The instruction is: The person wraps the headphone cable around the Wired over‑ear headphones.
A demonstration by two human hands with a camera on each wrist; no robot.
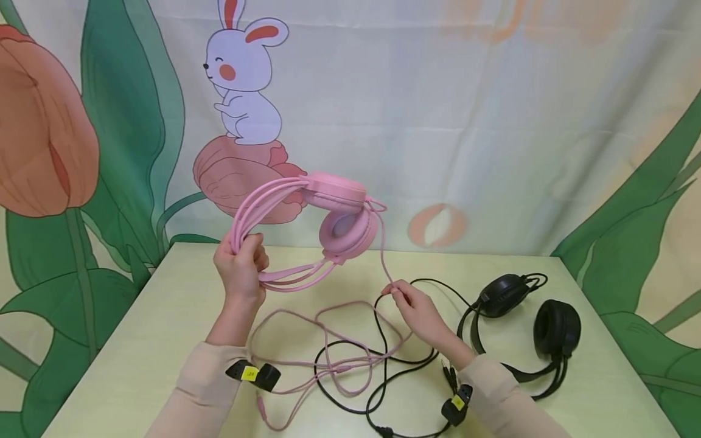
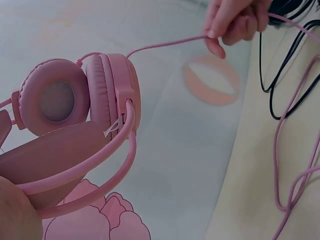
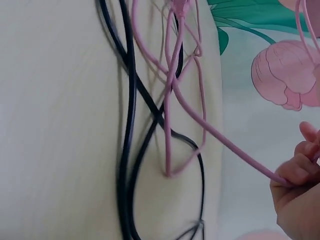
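Note:
Pink headphones (image 1: 347, 234) are held up above the table, ear cups pointing right. My left hand (image 1: 241, 267) grips them by the headband (image 1: 257, 210), fingers wrapped around it. In the left wrist view both padded ear cups (image 2: 55, 97) show close up. A pink cable (image 1: 385, 255) runs from the cups down to my right hand (image 1: 416, 313), which pinches it between thumb and fingers. Past that hand, the cable continues down to loose pink loops (image 3: 202, 120) on the table, tangled over a black cable (image 3: 131, 100).
Black headphones (image 1: 555, 328) lie at the right of the pale table (image 1: 148, 322), their cable reaching to the middle. A pink cable plug (image 1: 261, 407) lies near the front. Behind the table hangs a printed curtain (image 1: 383, 121) with a rabbit and tulips.

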